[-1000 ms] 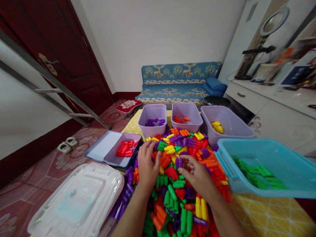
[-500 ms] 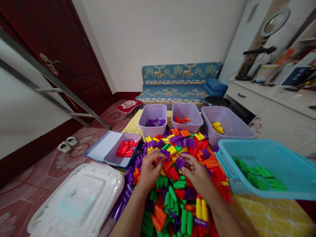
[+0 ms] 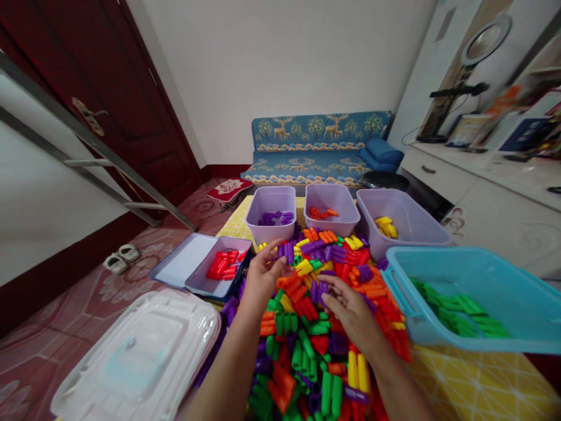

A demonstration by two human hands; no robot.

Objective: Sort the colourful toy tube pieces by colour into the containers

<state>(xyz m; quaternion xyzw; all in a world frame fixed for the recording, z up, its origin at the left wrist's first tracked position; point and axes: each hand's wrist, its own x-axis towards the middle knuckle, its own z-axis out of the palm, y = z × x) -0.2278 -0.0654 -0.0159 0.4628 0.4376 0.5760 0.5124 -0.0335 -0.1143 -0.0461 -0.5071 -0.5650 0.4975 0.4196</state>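
Observation:
My left hand [image 3: 264, 270] is closed on a purple plastic piece made of joined tubes [image 3: 286, 252], raised over the far part of a multicoloured pile. A second purple tube piece [image 3: 319, 290] sits between the thumb and fingers of my right hand [image 3: 346, 301], low over the middle of the pile. Red, orange, yellow, green and purple pieces of the same kind lie loose beneath both hands. Close to my right hand are red pieces [image 3: 307, 309] and, nearer to me, green ones [image 3: 332, 393].
Lilac bins hold purple [image 3: 251, 217], orange [image 3: 353, 224] and yellow pieces [image 3: 432, 238]. A blue bin [image 3: 468, 257] on the right holds green ones. Red pieces lie in an open case [image 3: 197, 286] at left. White lids [image 3: 140, 351] are stacked in front. A ladder [image 3: 109, 181] leans by the door.
My left hand has moved up and away from me with its purple piece, toward the purple bin. My right hand stays almost where it was, still holding its purple piece.

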